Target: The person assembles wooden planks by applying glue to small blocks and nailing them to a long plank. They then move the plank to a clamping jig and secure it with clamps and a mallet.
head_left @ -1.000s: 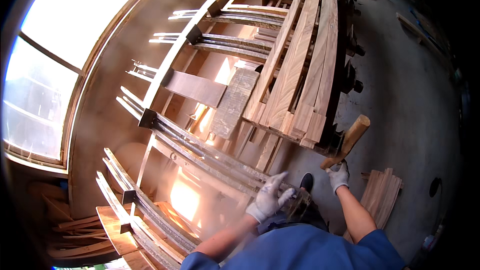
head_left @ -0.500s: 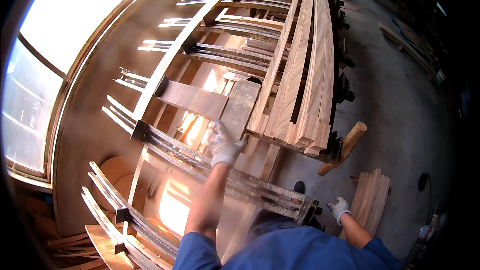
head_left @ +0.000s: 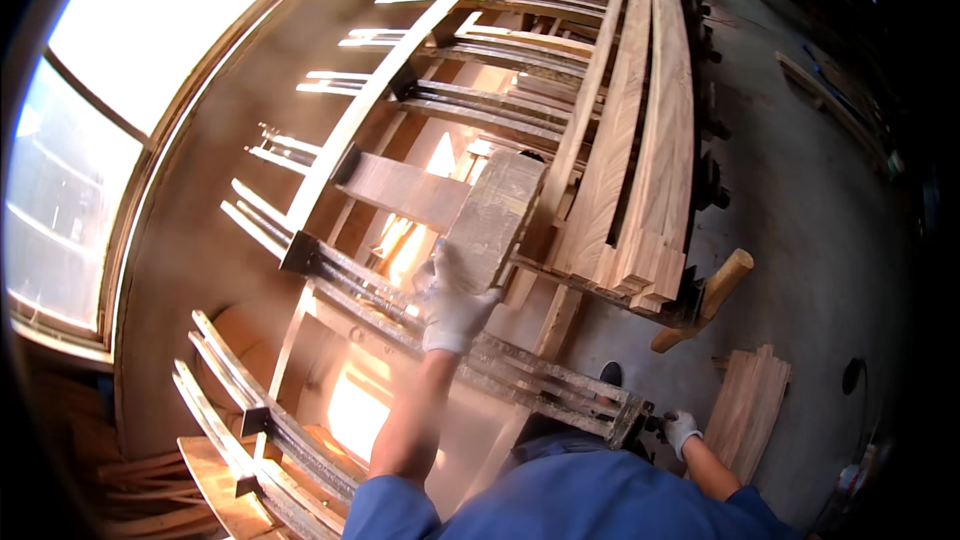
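My left hand (head_left: 455,308), in a white glove, grips the near end of a thick, worn greyish block (head_left: 497,210). The block sits beside the striped lumber, overlapping the end of a flat brown board (head_left: 405,190) in the rack. My right hand (head_left: 683,432), also gloved, is low by my body, its fingers curled at the dark screw end (head_left: 654,423) of a long metal bar clamp (head_left: 545,380). That clamp crosses in front of me. Long glued wood strips (head_left: 625,150) lie on the rack to the right of the block.
More bar clamps (head_left: 480,110) run across the rack under a long pale rail (head_left: 400,70). A rounded wooden handle (head_left: 715,295) sticks out by the strips' near end. Short boards (head_left: 750,405) are stacked on the floor at right. A window (head_left: 90,190) is at left.
The block, gripped by my left hand, has tipped up a little so its side shows. My right hand has moved onto the clamp's screw end. The whole view has shifted slightly.
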Demonstrator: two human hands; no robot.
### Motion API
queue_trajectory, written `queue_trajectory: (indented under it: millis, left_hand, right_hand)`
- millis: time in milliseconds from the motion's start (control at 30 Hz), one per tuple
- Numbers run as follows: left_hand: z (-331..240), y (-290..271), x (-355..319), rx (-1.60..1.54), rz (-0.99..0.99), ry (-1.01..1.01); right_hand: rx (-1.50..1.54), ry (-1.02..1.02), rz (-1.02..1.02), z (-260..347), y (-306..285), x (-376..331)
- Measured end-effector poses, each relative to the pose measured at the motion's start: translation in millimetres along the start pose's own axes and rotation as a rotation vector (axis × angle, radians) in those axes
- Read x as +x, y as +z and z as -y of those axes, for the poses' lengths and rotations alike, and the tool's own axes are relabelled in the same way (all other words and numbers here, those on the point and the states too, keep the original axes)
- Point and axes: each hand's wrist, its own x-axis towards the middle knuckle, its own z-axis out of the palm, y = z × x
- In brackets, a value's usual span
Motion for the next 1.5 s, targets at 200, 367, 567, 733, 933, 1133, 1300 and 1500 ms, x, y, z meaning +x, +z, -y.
queue_trajectory:
  millis: [200, 367, 567, 733, 933, 1133, 1300, 1500]
  left_hand:
    - [50, -48, -54, -0.010, -0.137, -0.085]
    - [157, -69, -79, 0.212, -0.246, -0.212]
    - [191, -83, -77, 0.285, 0.073, -0.372]
    - [140, -71, -43, 0.362, -0.149, -0.083]
    - [56, 33, 66, -0.183, -0.037, -0.291]
    - [0, 68, 167, -0.127, -0.029, -0.701]
    - [-16, 56, 203, -0.049, 0.067, -0.998]
    - [-26, 55, 209, -0.119, 0.033, -1.016]
  right_hand:
    - [0.066, 0.016, 0.085, -1, -3, 31]
    - [-0.019, -0.047, 0.027, 17, -9, 36]
    - [-0.095, -0.081, -0.006, 31, -5, 32]
    - [-0.200, -0.187, -0.071, 33, 0, 20]
    - [-0.080, -0.116, -0.008, -20, 1, 52]
    - [0.192, 0.036, -0.030, -30, -1, 13]
    - [0.031, -0.038, -0.018, -93, -10, 45]
    - [0.220, 0.047, 0.021, -93, 15, 18]
